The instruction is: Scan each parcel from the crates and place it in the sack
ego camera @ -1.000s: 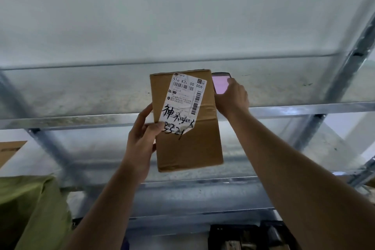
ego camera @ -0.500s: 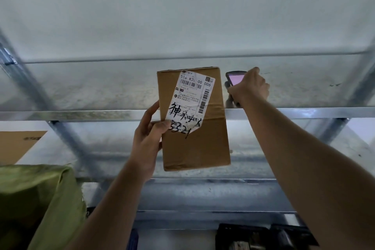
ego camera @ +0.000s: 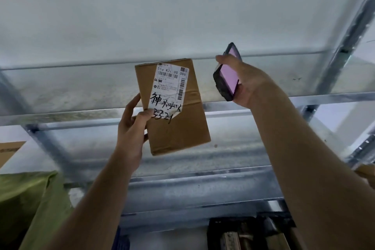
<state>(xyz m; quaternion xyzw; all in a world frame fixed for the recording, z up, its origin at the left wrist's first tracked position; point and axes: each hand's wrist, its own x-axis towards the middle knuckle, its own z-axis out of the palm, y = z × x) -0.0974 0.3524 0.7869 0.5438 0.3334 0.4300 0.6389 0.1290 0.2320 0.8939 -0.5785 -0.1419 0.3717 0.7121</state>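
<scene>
The left hand (ego camera: 133, 130) held a flat cardboard parcel (ego camera: 182, 128) up in the air in front of a metal shelf rack (ego camera: 60, 91), level with the front rail of one shelf. The parcel stood nearly upright, leaning a little to the left, with its white shipping label (ego camera: 171, 87) facing the camera. The label carried barcodes and black handwritten marks, and its lower right corner was peeling. The left fingers (ego camera: 134, 103) pinched the parcel at its left edge: the thumb pressed on the front at the label's lower left corner, and the others reached behind the cardboard.

The right hand (ego camera: 249, 85) gripped a dark handheld scanner (ego camera: 226, 76) just to the right of the parcel, apart from it. Its fingers were curled round the scanner's body, and the pink-lit screen was tilted toward the camera.

A green sack (ego camera: 30, 199) sat at the lower left, well below the parcel. A black crate (ego camera: 231, 227) showed at the bottom edge, its contents too dim to name. The corner of a brown carton (ego camera: 9, 151) lay at the far left.
</scene>
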